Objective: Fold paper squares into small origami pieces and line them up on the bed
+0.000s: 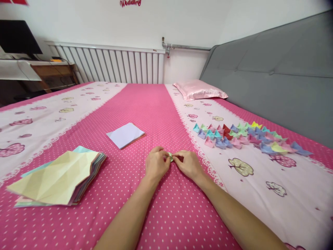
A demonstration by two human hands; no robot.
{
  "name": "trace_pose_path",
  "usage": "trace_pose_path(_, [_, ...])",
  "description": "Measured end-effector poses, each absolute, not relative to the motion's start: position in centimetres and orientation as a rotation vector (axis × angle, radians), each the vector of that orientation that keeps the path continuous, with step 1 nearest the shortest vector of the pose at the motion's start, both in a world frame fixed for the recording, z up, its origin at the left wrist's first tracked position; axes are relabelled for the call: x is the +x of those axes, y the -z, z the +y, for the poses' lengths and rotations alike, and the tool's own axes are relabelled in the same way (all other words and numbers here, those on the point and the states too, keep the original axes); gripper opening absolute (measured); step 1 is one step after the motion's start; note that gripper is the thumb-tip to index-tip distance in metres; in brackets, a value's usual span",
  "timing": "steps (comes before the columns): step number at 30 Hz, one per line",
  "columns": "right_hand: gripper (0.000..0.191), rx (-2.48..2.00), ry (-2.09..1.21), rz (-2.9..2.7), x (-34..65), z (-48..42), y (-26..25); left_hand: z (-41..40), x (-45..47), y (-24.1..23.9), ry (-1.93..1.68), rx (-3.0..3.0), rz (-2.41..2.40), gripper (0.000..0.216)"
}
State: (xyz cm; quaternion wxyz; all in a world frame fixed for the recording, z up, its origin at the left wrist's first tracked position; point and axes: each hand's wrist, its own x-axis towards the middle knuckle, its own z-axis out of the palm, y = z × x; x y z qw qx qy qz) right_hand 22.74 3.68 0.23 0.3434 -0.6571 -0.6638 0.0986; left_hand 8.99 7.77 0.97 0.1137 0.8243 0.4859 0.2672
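Between my two hands, low over the pink dotted bedspread (145,107), is a small light-green folded paper (170,157), mostly covered by fingers. My left hand (157,163) pinches it from the left with thumb and fingers. From the right, my right hand (188,164) grips its other side with closed fingertips. Rows of folded paper boats (241,133) in several colours stand to the right. Up and to the left of my hands lies a small stack of square paper (126,134), white on top. A larger stack of creased coloured sheets (57,177), cream uppermost, rests at the left.
A pink satin pillow (199,89) lies at the far right of the bed, against a grey padded headboard (273,69). Behind the bed are a white radiator (109,64) and a pipe (189,46). At far left, a monitor (19,37) stands on a desk (52,69).
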Motion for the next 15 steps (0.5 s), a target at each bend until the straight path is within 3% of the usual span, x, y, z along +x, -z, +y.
trace_pose_path(15, [0.02, -2.121, -0.014, -1.727, 21.2, 4.6, 0.0, 7.7, 10.2, -0.2, -0.597, 2.452, 1.627, 0.021])
